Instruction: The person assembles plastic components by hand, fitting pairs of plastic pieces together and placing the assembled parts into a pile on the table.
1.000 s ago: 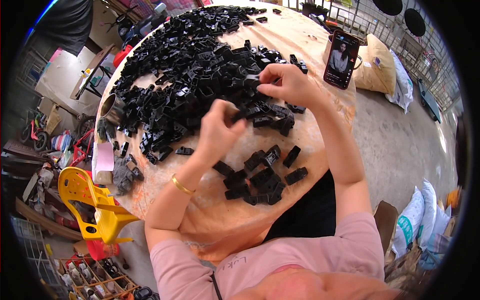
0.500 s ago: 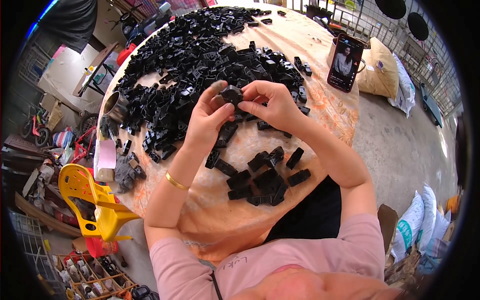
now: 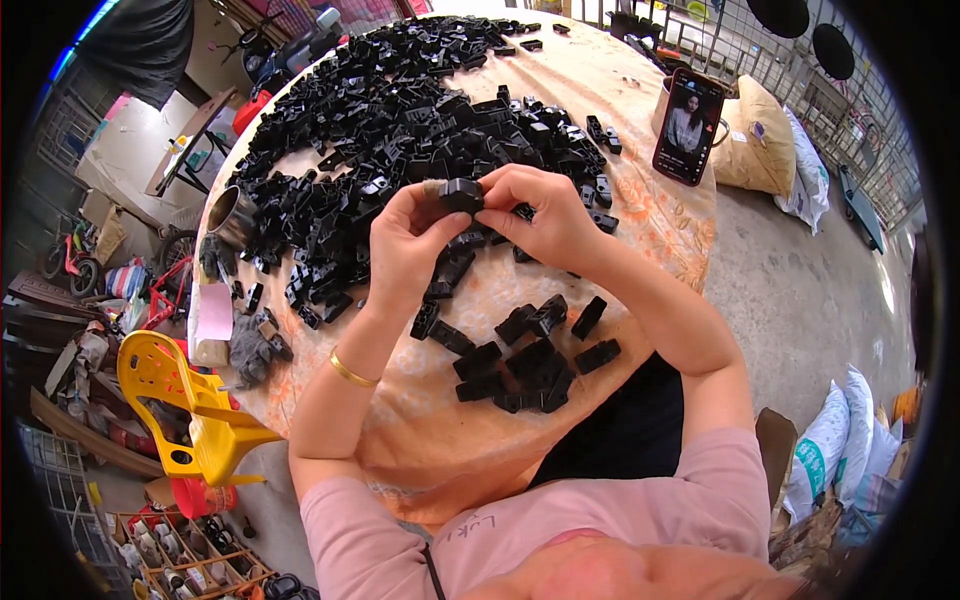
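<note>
Both hands hold one small black plastic part (image 3: 461, 195) over the table, in front of the big heap. My left hand (image 3: 408, 235) grips it from the left between thumb and fingers, with a greyish covering on one fingertip. From the right, my right hand (image 3: 545, 215) pinches its other side. The heap of black plastic parts (image 3: 400, 130) spreads over the far and left side of the table. A smaller group of black parts (image 3: 535, 362) lies nearer to me, below my hands.
An orange patterned cloth covers the round table (image 3: 650, 240). A phone (image 3: 690, 125) leans on a metal mug at the right. At the left edge are a metal cup (image 3: 232, 215), a pink paper (image 3: 214, 310) and a grey cloth (image 3: 256, 350). A yellow chair (image 3: 190, 400) stands left.
The black part has been turned in my fingers, so a smoother side shows. My left fingers have closed in around it; the loose parts lie as before.
</note>
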The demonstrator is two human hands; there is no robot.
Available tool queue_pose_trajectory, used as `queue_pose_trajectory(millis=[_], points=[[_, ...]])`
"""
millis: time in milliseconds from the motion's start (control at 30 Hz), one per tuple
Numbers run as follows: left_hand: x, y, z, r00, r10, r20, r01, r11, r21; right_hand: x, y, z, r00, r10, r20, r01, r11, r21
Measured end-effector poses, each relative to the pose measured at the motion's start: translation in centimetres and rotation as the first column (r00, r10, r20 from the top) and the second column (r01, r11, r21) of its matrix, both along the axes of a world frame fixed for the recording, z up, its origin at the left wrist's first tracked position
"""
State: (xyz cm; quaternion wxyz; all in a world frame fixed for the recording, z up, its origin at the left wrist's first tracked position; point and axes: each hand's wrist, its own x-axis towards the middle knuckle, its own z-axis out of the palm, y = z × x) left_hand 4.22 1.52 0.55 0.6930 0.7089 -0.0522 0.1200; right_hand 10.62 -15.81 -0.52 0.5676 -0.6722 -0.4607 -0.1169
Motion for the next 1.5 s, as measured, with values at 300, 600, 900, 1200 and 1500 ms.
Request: queue_pose_trajectory(millis=[300, 600, 900, 1200, 1500], points=[[-1.0, -1.7, -0.1, 0.995, 0.042, 0.088, -0.041, 0.999, -0.019, -0.8, 1.3, -0.6, 0.938, -0.273, 0.213, 0.254, 0.961, 0.113], [-3.0, -3.2, 1.2, 0.821, -0.447, -0.355, 0.568, 0.701, 0.432, 7.7, -6.0, -0.2, 0.842, -0.539, 0.001, 0.492, 0.767, -0.413], [0.6, -4.8, -2.2, 0.965, -0.246, 0.089, 0.049, 0.503, 0.863, 8.1, -5.1, -1.3, 0.835, -0.530, 0.146, 0.486, 0.588, -0.646], [0.8, -3.3, -2.5, 0.991, -0.016, -0.130, 0.074, 0.888, 0.453, 6.4, -3.9, 0.1, 0.966, -0.037, -0.257, 0.023, 0.998, -0.058], [0.2, -0.3, -1.0, 0.993, -0.048, -0.104, 0.057, 0.994, 0.094, 2.5, -1.4, 0.5, 0.974, 0.201, -0.104, -0.208, 0.976, -0.057]])
